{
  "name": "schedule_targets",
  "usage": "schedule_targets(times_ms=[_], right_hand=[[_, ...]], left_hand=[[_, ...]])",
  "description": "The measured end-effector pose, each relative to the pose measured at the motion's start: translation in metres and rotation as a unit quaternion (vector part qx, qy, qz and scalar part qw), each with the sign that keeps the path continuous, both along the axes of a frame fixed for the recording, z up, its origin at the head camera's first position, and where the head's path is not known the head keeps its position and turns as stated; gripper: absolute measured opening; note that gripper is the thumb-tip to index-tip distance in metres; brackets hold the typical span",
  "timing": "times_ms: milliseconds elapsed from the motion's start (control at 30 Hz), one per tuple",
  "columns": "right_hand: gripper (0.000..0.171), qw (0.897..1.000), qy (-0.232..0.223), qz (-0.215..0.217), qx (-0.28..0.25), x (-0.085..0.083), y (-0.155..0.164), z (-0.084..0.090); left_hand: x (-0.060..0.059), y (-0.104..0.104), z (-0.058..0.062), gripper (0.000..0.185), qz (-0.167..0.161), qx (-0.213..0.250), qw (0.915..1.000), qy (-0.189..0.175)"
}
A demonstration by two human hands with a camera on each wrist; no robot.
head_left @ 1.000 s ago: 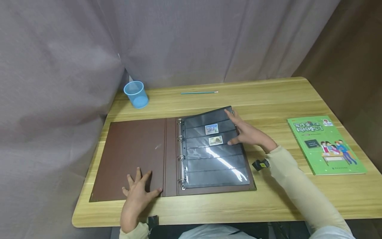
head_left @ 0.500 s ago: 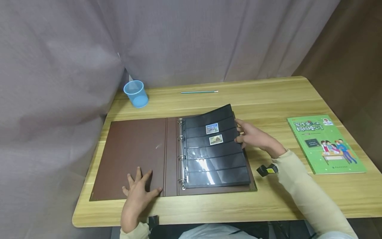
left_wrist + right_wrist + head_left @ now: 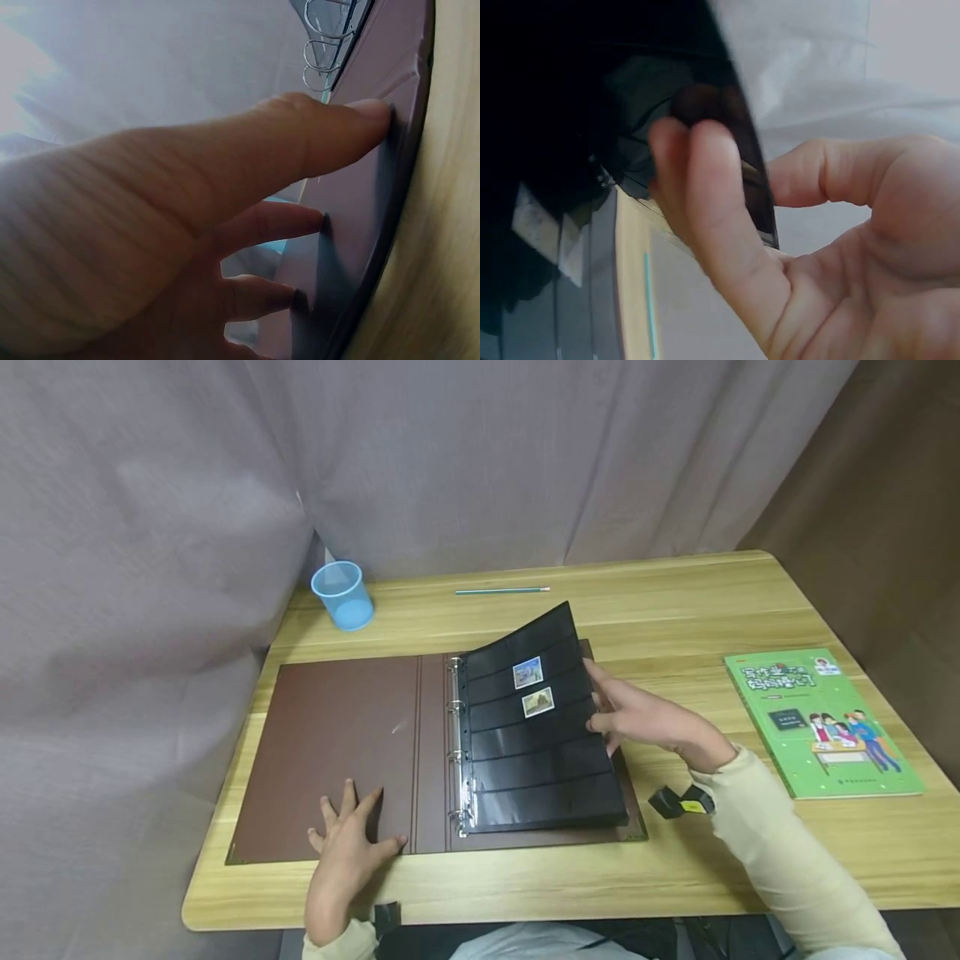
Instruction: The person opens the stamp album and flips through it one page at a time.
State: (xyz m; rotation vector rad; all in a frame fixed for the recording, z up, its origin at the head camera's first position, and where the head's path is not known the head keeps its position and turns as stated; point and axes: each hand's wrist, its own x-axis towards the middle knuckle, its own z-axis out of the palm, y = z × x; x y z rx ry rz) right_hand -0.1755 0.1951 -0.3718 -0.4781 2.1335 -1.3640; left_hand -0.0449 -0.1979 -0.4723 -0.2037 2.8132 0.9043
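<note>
A brown ring-binder stamp album (image 3: pixel 337 718) lies spread on the table. Its black pocket page (image 3: pixel 536 760) carries two stamps (image 3: pixel 528 672), and its outer edge is raised off the pages beneath. My right hand (image 3: pixel 637 714) holds that outer edge; in the right wrist view, the page (image 3: pixel 742 142) passes between the fingers and the thumb (image 3: pixel 817 172). My left hand (image 3: pixel 345 856) rests on the inside of the front cover with fingers spread. In the left wrist view, the thumb (image 3: pixel 330 139) touches the cover near its lower border, below the metal rings (image 3: pixel 322 56).
A blue cup (image 3: pixel 342 597) stands at the table's back left corner. Behind the album lies a green pencil (image 3: pixel 502 591). A green book (image 3: pixel 825 727) is on the right. Grey curtains (image 3: pixel 450 460) hang along the back.
My right hand has moved from on top of the page to its outer edge and gripped it. The page's edge has risen and tilted leftward. My left hand has stayed put.
</note>
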Motion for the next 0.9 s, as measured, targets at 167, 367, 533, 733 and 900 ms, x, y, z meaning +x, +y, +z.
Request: schedule_targets(times_ms=[167, 367, 533, 733, 900], right_hand=[[0.087, 0.999, 0.036, -0.003, 0.013, 0.000, -0.005, 0.012], [0.080, 0.999, 0.030, -0.021, -0.007, -0.001, -0.013, 0.024], [0.077, 0.998, 0.024, -0.043, -0.028, 0.003, -0.024, 0.033], [0.076, 0.997, 0.020, -0.054, -0.047, 0.007, -0.039, 0.048], [0.072, 0.996, 0.024, -0.059, -0.056, 0.005, -0.050, 0.058]], left_hand=[[0.001, -0.001, -0.001, 0.082, 0.004, 0.005, 1.0000, 0.002], [0.002, 0.000, -0.001, 0.081, 0.006, -0.002, 1.0000, 0.006], [0.002, 0.001, 0.001, 0.082, 0.003, -0.006, 1.0000, -0.001], [0.002, 0.000, 0.000, 0.081, 0.002, -0.006, 1.0000, 0.001], [0.002, 0.000, -0.001, 0.080, 0.000, -0.008, 1.0000, 0.006]])
